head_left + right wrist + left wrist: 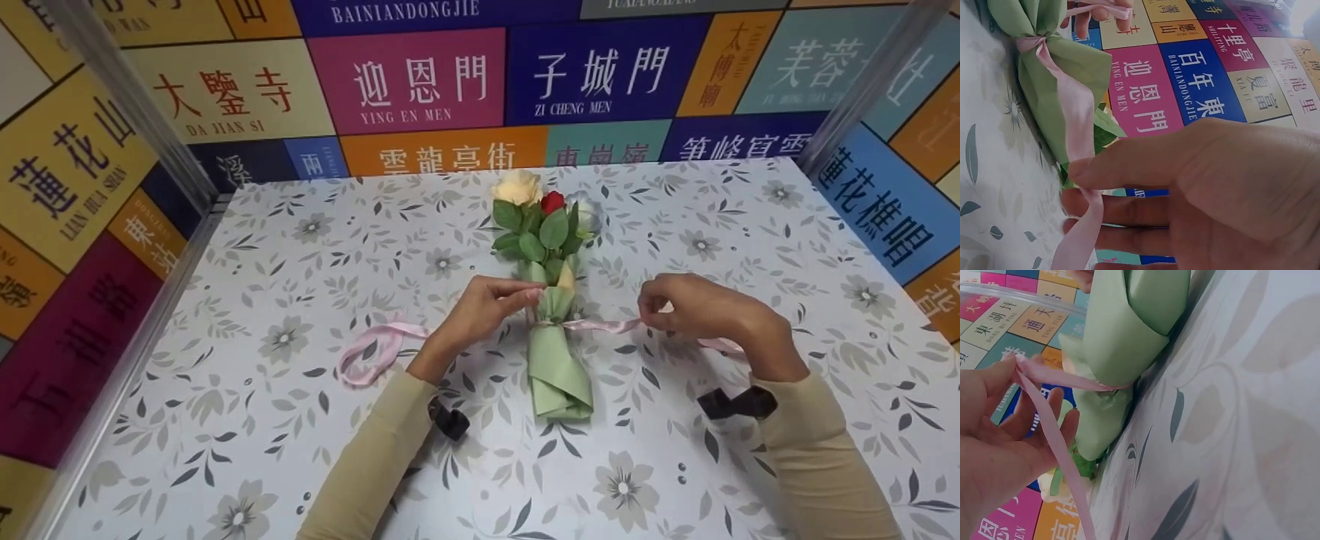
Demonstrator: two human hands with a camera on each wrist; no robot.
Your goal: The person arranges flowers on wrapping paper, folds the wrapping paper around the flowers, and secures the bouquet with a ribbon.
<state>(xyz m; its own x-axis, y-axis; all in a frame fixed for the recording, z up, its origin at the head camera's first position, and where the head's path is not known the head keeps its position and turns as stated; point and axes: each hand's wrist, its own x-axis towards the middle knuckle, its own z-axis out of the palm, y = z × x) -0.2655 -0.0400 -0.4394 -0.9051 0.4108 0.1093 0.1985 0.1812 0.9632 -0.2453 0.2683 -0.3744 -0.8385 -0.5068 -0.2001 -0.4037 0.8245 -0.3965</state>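
A small bouquet wrapped in green paper lies on the table, its cream, red and pale blue flowers toward the back. Round the wrap's narrow waist runs a pink ribbon, crossed or knotted there. My left hand pinches one ribbon end between thumb and forefinger, just left of the waist; in the left wrist view that tail hangs down past the palm. On the other side, my right hand pinches the other ribbon length, which stretches from the waist to the fingers. Its tail trails below the thumb.
The table wears a white cover printed with grey leaves and flowers. A loop of the ribbon lies left of the left forearm. Walls with coloured Chinese name panels enclose the back and sides. Dark camera straps sit on both wrists.
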